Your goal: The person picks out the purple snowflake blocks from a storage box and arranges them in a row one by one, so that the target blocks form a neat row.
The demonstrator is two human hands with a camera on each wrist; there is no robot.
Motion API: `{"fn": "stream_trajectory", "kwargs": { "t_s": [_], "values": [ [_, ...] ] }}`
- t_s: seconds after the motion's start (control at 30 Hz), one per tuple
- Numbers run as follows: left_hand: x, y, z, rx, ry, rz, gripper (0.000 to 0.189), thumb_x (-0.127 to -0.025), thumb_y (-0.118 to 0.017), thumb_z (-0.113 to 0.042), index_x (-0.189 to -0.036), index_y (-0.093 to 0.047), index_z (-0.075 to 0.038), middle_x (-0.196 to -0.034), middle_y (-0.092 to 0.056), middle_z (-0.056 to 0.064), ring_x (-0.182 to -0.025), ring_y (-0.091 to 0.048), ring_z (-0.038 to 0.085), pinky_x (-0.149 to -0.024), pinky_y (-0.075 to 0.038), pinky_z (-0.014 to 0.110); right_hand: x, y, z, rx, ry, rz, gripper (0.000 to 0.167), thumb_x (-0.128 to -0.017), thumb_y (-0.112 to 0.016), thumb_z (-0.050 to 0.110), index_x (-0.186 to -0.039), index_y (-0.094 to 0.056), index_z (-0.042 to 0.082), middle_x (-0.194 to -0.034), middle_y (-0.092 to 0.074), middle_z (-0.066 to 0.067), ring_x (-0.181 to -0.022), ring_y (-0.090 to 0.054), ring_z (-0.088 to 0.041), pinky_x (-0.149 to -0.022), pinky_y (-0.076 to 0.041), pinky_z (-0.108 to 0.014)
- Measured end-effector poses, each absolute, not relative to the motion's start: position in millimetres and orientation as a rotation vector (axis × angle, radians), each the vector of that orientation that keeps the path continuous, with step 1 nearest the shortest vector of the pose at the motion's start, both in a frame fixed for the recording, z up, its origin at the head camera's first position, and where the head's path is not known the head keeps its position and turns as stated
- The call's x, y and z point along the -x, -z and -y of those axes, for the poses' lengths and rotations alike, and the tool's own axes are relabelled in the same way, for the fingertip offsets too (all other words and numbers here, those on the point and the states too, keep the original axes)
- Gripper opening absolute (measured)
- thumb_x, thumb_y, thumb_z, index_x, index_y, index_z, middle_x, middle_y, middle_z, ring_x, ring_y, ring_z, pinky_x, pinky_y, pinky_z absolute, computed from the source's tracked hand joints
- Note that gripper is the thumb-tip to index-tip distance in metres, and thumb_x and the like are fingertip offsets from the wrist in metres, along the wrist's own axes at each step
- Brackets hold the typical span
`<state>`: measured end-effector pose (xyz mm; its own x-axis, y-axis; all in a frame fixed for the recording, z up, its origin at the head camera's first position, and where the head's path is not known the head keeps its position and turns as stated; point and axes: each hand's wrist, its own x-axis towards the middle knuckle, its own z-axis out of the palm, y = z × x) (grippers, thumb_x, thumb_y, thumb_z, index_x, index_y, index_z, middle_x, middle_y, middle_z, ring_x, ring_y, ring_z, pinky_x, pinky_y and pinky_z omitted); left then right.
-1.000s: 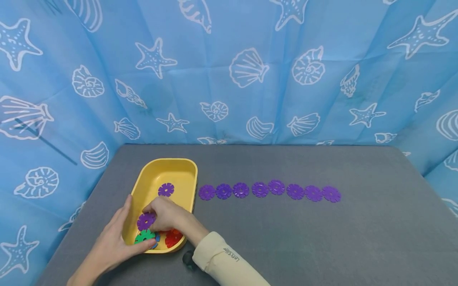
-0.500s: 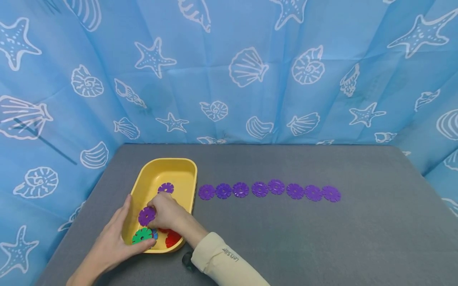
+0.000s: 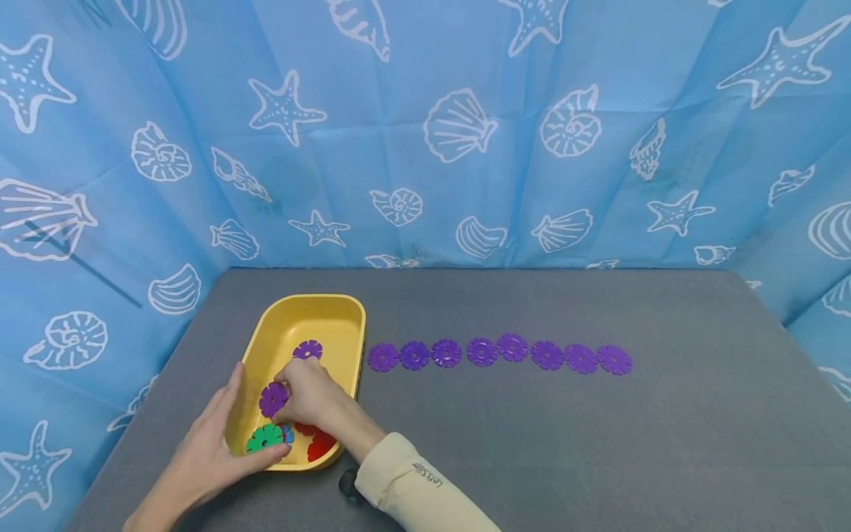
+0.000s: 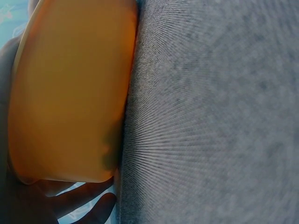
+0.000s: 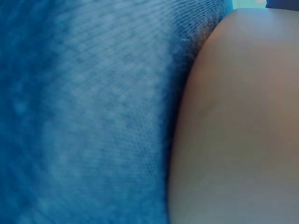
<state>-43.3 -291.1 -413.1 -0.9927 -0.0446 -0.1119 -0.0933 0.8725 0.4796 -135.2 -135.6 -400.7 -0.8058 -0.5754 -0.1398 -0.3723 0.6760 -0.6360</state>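
Observation:
In the head view, my right hand (image 3: 312, 397) reaches into the yellow tray (image 3: 340, 325) and pinches a purple notched plastic disc (image 3: 272, 400) at its right edge. Holding the tray's near left corner, my left hand (image 3: 207, 447) has its thumb over the front rim and fingers along the left side. The left wrist view shows fingers (image 4: 84, 201) past the tray's end wall (image 4: 70, 93). Inside the tray lie a green disc (image 3: 263, 438), a partly covered blue one (image 3: 288, 434), red ones (image 3: 320, 445) and another purple disc (image 3: 308, 349). Bare skin (image 5: 243, 126) fills much of the right wrist view.
Several purple discs (image 3: 482, 352) lie flat in a row on the grey table (image 3: 532, 443), right of the tray. A small black object (image 3: 349, 484) sits beside the right sleeve (image 3: 412, 480). Behind the table hangs a blue curtain (image 3: 399, 148) with shell prints.
My right hand has lifted the purple disc slightly up and back from the green disc, then nearly stopped. The green disc has shifted a little left. My left hand stays on the tray.

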Motion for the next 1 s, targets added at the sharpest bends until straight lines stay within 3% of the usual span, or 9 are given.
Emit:
{"fn": "stream_trajectory", "kwargs": {
  "t_s": [0.1,0.23,0.33,0.47,0.7,1.0],
  "values": [
    [43.6,413.2,291.4,0.116,-0.755,-2.937,0.131,-0.078,-0.079,-0.061,-0.165,0.007,-0.014,-0.155,-0.034,0.031,-0.125,-0.050,0.049,-0.092,-0.050,0.072,134.9,401.3,134.5,0.783,0.873,-2.560,0.048,-0.077,-0.091,0.023,-0.123,-0.076,0.017,-0.082,-0.072,0.008,-0.059,-0.049,-0.001,-0.049,-0.041,-0.012],
    [43.8,413.2,291.5,0.103,-0.757,-2.944,0.131,-0.078,-0.079,-0.060,-0.165,0.007,-0.014,-0.155,-0.034,0.031,-0.125,-0.051,0.049,-0.092,-0.050,0.072,133.4,402.0,133.1,0.790,0.920,-2.545,0.025,-0.079,-0.090,0.022,-0.101,-0.080,0.014,-0.058,-0.053,0.008,-0.045,-0.042,-0.002,-0.041,-0.036,-0.013],
    [43.8,413.1,291.2,0.092,-0.767,-2.953,0.131,-0.078,-0.080,-0.059,-0.165,0.006,-0.014,-0.155,-0.034,0.031,-0.124,-0.051,0.048,-0.092,-0.050,0.072,132.3,402.3,133.0,0.776,0.940,-2.550,0.016,-0.080,-0.089,0.024,-0.085,-0.077,0.014,-0.052,-0.046,0.008,-0.041,-0.041,-0.001,-0.039,-0.034,-0.013],
    [43.9,413.2,290.8,0.102,-0.763,-2.948,0.131,-0.078,-0.079,-0.060,-0.165,0.007,-0.014,-0.154,-0.034,0.030,-0.124,-0.051,0.047,-0.093,-0.050,0.071,132.0,402.4,133.5,0.815,0.931,-2.581,0.018,-0.080,-0.089,0.025,-0.080,-0.074,0.015,-0.052,-0.045,0.010,-0.042,-0.039,0.000,-0.040,-0.032,-0.013],
    [44.3,413.2,290.8,0.123,-0.758,-2.934,0.132,-0.078,-0.079,-0.062,-0.165,0.008,-0.014,-0.155,-0.033,0.030,-0.125,-0.050,0.047,-0.093,-0.049,0.072,130.9,402.9,135.6,0.880,0.887,-2.635,0.022,-0.080,-0.089,0.029,-0.095,-0.077,0.017,-0.056,-0.052,0.012,-0.050,-0.042,0.001,-0.044,-0.034,-0.012],
    [43.3,413.1,290.1,0.101,-0.792,-2.943,0.131,-0.079,-0.079,-0.059,-0.165,0.008,-0.015,-0.155,-0.033,0.030,-0.128,-0.049,0.050,-0.094,-0.049,0.072,128.4,403.1,135.3,0.880,0.937,-2.621,0.022,-0.083,-0.086,0.030,-0.100,-0.078,0.018,-0.057,-0.059,0.013,-0.045,-0.049,0.004,-0.045,-0.040,-0.009]
  ]
}}
